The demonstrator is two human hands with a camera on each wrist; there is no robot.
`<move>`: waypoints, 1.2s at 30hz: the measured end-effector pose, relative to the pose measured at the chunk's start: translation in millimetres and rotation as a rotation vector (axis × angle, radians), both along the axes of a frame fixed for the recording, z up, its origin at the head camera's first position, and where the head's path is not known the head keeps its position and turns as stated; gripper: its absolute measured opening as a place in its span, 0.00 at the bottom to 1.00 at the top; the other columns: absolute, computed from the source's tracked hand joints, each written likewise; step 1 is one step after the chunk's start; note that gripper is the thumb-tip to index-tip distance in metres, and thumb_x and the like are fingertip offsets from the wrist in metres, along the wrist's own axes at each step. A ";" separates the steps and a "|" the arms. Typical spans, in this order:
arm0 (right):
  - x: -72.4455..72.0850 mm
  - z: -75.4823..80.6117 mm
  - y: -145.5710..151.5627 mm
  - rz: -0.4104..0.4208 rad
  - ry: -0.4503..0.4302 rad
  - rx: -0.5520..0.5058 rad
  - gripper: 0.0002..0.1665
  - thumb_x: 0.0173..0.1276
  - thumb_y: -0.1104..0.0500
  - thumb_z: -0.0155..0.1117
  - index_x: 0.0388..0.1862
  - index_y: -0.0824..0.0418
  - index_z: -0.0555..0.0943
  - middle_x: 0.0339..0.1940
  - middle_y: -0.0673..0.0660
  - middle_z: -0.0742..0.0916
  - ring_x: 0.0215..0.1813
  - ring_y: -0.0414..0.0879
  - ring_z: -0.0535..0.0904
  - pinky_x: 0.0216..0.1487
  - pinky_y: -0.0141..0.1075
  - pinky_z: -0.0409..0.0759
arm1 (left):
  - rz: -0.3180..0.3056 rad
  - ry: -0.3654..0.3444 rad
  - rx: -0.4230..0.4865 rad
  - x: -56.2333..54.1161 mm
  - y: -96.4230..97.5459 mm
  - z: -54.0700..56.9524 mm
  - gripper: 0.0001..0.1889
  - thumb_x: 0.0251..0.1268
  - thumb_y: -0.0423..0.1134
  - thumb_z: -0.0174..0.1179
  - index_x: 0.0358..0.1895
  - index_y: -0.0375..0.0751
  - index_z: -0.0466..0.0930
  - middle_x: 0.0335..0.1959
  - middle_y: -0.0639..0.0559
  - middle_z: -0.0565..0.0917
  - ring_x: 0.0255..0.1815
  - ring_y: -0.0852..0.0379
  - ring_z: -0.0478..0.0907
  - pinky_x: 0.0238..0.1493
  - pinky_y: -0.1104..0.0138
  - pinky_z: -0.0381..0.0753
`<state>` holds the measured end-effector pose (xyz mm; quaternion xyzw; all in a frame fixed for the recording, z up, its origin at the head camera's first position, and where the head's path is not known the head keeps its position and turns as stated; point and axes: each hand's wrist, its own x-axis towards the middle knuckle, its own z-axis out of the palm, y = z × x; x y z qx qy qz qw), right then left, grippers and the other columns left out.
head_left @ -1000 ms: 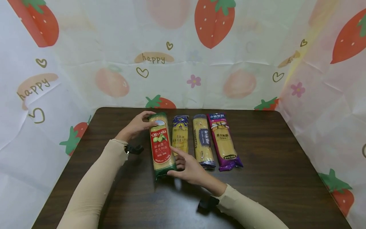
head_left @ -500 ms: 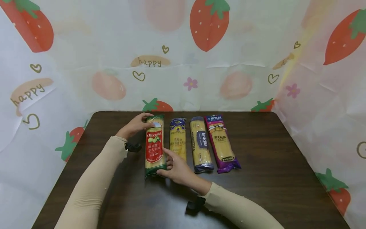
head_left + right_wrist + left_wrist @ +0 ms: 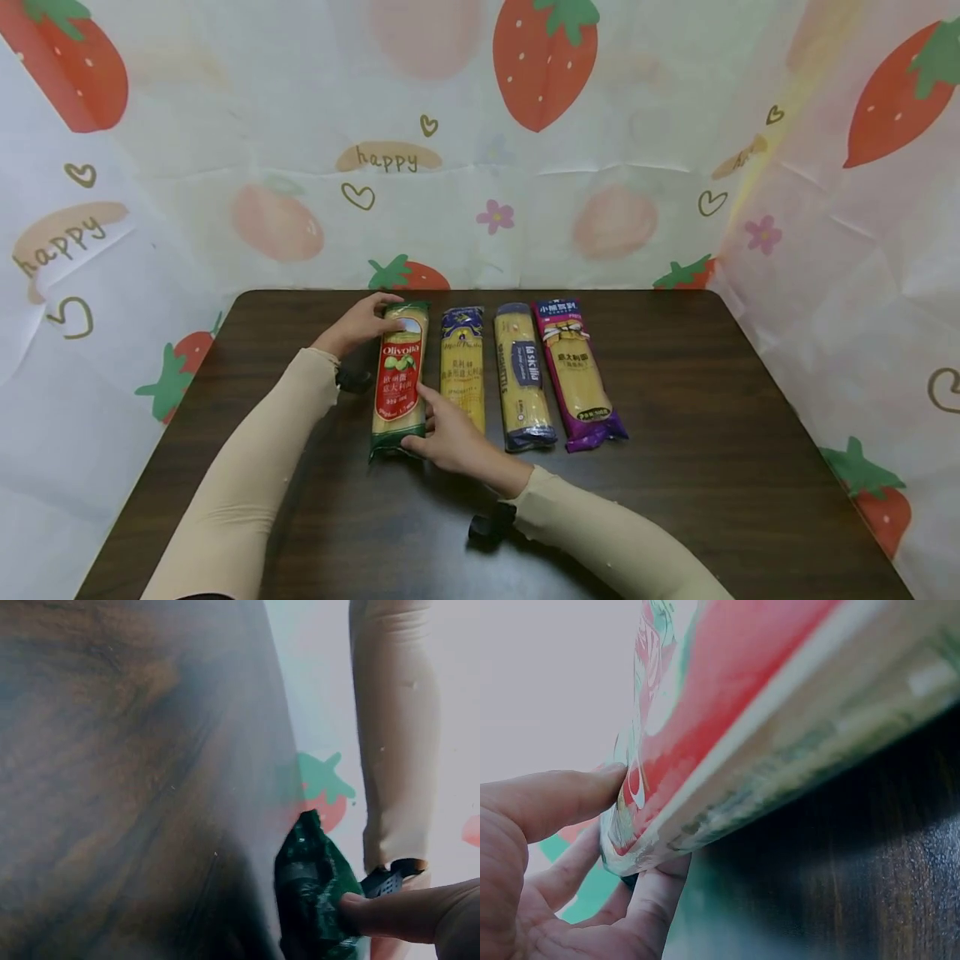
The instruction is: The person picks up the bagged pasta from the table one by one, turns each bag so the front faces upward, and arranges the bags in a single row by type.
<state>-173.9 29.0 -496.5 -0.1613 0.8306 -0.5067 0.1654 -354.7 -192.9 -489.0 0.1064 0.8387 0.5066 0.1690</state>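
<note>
Both hands hold a spaghetti pack [image 3: 400,379] with a red label and green ends, at the left of a row of pasta packs. My left hand [image 3: 360,325] grips its far end, thumb on top; in the left wrist view, the fingers [image 3: 656,896] reach underneath. At the near right side, my right hand [image 3: 457,433] holds the pack with its thumb by the green end [image 3: 311,892]. Some right fingers are hidden. Just right of the pack lies a yellow spaghetti pack [image 3: 462,367] with a blue top, partly behind the right hand.
Farther right lie a blue-labelled spaghetti pack [image 3: 525,379] and a purple-and-pink pasta pack [image 3: 577,375], slightly slanted. They rest on a dark wooden table [image 3: 675,467]. A strawberry-patterned sheet [image 3: 420,208] stands around the table's back and sides.
Both hands have moved the red-labelled spaghetti pack left, widening its gap from the yellow one. It has also turned, its near end swinging left. The other packs keep their arrangement.
</note>
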 end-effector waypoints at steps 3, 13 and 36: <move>-2.1 -1.3 -2.2 0.007 0.005 0.038 0.54 0.72 0.62 0.77 0.88 0.67 0.57 0.61 0.66 0.84 0.58 0.57 0.85 0.55 0.44 0.87 | 0.001 -0.001 -0.019 -0.1 -0.1 -0.5 0.35 0.84 0.38 0.60 0.84 0.33 0.57 0.81 0.24 0.56 0.67 0.29 0.73 0.68 0.37 0.75; -8.2 -8.2 -6.1 0.064 0.052 0.179 0.57 0.74 0.57 0.77 0.89 0.67 0.52 0.81 0.68 0.73 0.74 0.58 0.77 0.73 0.46 0.77 | 0.020 0.017 -0.086 -3.5 1.5 -5.3 0.35 0.84 0.40 0.61 0.85 0.36 0.58 0.80 0.26 0.62 0.70 0.30 0.72 0.69 0.37 0.74; 10.8 4.9 0.7 0.140 0.067 0.281 0.62 0.74 0.43 0.75 0.90 0.63 0.49 0.70 0.64 0.75 0.64 0.50 0.77 0.66 0.47 0.81 | -0.018 0.088 -0.122 0.9 4.5 -13.0 0.36 0.84 0.35 0.59 0.85 0.32 0.54 0.78 0.25 0.62 0.71 0.28 0.71 0.69 0.37 0.74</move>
